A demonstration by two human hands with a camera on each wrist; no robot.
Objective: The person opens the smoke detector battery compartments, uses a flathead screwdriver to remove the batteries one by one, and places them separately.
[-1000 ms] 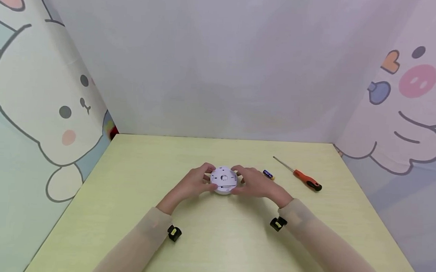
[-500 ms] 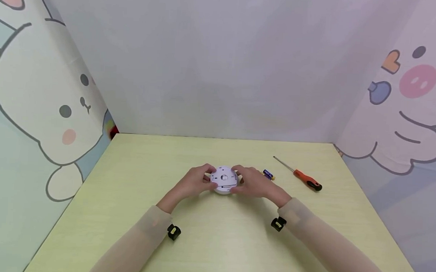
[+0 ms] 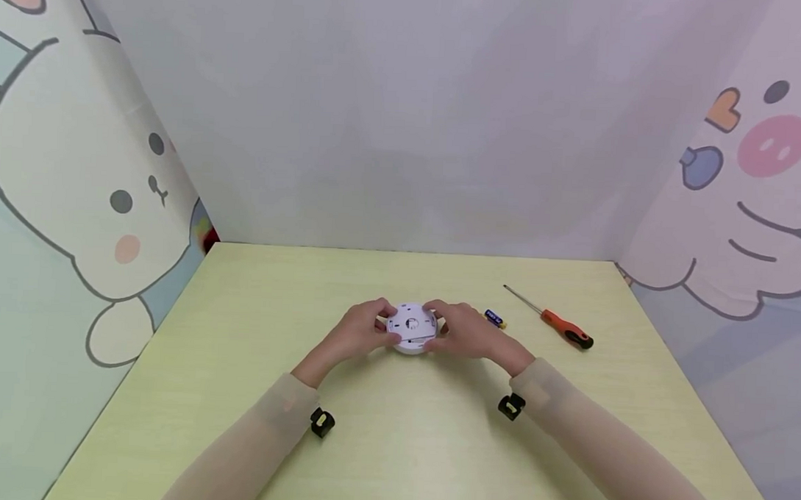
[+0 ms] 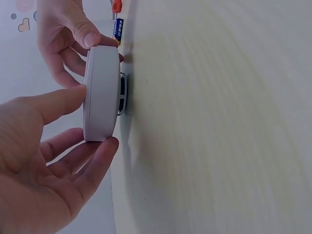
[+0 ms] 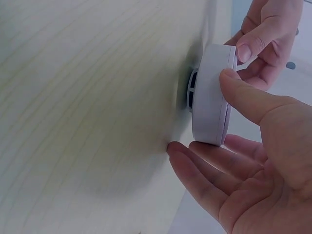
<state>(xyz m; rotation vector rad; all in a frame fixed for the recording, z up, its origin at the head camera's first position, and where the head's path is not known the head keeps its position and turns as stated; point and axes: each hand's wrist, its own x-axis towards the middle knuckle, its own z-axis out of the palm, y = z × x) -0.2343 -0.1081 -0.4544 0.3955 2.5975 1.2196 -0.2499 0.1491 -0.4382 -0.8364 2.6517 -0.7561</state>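
Note:
A round white smoke detector (image 3: pixel 412 325) lies at the middle of the table, its flat slotted mounting plate (image 3: pixel 421 320) facing up. My left hand (image 3: pixel 363 330) grips its left side, thumb near the front and fingers round the far edge. From the other side my right hand (image 3: pixel 465 333) holds the rim in the same way. The wrist views show the detector's white side wall (image 4: pixel 102 92) and a dark vented part (image 5: pixel 192 90) underneath, close to the tabletop. The plate's straight front edge slants up to the right.
Right of my right hand lies a blue-and-gold battery (image 3: pixel 494 318); a second one may be partly hidden there. Farther right is a screwdriver (image 3: pixel 566 329) with an orange-and-black handle. Cartoon-printed fabric surrounds the table (image 3: pixel 274 275).
The mounting plate has turned slightly anticlockwise, so its front edge slants more. Both hands stay on the detector. The head view has shifted a little.

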